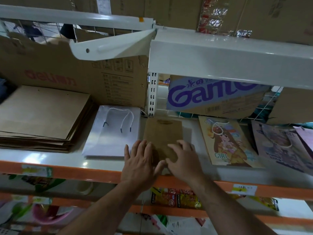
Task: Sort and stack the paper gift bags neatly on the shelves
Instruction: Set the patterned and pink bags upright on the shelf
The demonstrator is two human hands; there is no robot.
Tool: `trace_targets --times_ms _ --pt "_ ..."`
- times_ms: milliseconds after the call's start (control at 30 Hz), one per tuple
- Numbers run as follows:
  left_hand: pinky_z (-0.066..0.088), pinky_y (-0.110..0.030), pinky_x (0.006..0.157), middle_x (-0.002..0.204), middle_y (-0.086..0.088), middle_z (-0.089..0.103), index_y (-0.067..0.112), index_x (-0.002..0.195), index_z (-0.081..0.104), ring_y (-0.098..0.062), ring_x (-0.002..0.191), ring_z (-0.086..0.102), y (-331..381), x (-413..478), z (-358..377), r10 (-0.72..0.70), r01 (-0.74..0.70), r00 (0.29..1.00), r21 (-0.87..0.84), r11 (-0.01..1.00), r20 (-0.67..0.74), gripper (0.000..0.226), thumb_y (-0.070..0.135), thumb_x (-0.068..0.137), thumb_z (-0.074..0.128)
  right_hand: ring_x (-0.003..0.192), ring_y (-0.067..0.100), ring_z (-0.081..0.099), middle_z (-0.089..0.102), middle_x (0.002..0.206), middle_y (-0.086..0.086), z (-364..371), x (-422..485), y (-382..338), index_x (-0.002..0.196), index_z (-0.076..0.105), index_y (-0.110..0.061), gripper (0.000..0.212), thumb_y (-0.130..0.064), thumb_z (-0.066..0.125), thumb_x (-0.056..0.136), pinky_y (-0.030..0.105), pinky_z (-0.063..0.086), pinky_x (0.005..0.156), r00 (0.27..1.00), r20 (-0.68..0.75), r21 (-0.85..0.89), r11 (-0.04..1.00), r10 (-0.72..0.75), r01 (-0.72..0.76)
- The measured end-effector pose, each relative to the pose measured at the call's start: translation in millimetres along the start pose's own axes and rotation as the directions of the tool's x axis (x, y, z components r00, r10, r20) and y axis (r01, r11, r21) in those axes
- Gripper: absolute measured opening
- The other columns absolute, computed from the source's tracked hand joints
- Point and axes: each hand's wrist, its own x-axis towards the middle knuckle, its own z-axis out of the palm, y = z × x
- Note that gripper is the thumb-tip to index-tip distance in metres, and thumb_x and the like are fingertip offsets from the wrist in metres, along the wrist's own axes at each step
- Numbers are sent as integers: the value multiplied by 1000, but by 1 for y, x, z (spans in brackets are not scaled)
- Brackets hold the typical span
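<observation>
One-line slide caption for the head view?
Left hand and right hand rest on a small brown bag on the shelf between white bags and a cartoon bag.

I count two hands, the left hand (pixel 140 160) and the right hand (pixel 184 160), and one small brown bag (pixel 162 133) at the shelf's (pixel 101 164) front edge. Toward the left end are one brown-bag stack (pixel 44 114) and one white bag pile (pixel 113 133). Toward the right end are three printed bags: GIRL bag (pixel 227 141), purple bag (pixel 277 146), pink bag (pixel 304 138). Along the back edge stand three boxes: brown box (pixel 67 70), purple-lettered box (pixel 211 97), plain box (pixel 291 106).

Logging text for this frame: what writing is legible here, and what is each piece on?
"GIRL": illustrated gift bag.
"Gam…", the rest hidden by the upper shelf: blue carton.
"Kuma": purple gift bag.
Red print, upside down, not readable: brown carton.
Too blurred: shelf-edge labels.
</observation>
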Motion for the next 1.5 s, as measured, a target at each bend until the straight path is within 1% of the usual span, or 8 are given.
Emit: trace_targets --times_ms 400,667,767,900,1033,1133,1300,1500 --pt "-5 -54 123 162 -2 24 26 151 24 -23 153 3 -1 -1 1 28 -30 999 -59 998 -24 79 75 91 10 139 10 26 38 148 -10 4 -4 8 139 53 -35 50 -49 58 91 39 30 115 1000 -2 154 988 7 -7" --pt "-9 -53 121 154 -4 37 26 142 34 -26 150 16 11 -1 6 26 -48 987 -133 990 -160 72 72 88 25 107 5 56 62 116 -11 -31 -49 64 113 69 -24 20 -28 63 94 26 47 90 961 -200 317 941 192 -122" --pt "9 -54 123 148 -3 46 20 140 46 -25 143 28 48 -2 8 51 -87 982 -197 977 -181 71 66 87 32 87 11 64 70 92 -8 -53 -60 95 92 71 -22 11 -27 61 95 24 45 70 905 -301 304 930 302 -209" --pt "35 -40 112 141 -3 47 17 141 43 -19 131 35 108 1 9 82 -126 988 -382 916 -129 59 50 93 53 82 22 65 72 92 3 -84 -66 140 89 71 -20 13 -22 60 95 28 45 71 821 -378 349 887 429 -303" --pt "46 -35 103 142 3 48 21 148 38 -12 124 48 171 12 5 -63 109 994 -652 750 94 60 40 97 60 98 27 63 70 111 5 -114 -69 188 113 69 -19 23 -23 61 92 28 41 78 716 -305 456 757 628 -469" --pt "50 -34 95 141 0 54 18 149 40 -16 116 56 208 34 11 -272 400 916 -731 553 295 62 40 96 63 102 33 63 70 105 9 -124 -64 222 101 69 -11 21 -26 59 90 32 44 78 747 -162 386 738 645 -553" --pt "52 -31 79 121 -5 64 8 140 47 -23 104 62 239 64 25 -493 560 818 -613 558 298 62 40 91 67 58 28 64 60 65 9 -130 -45 250 69 61 -11 22 -21 58 88 50 57 65 792 87 638 577 604 -510" --pt "43 -27 56 88 -4 64 7 97 63 -19 78 60 259 71 30 -554 634 762 -561 532 335 28 26 82 78 55 19 56 61 68 11 -131 -45 252 82 69 -7 14 -10 61 93 27 46 48 823 266 782 387 502 -488"
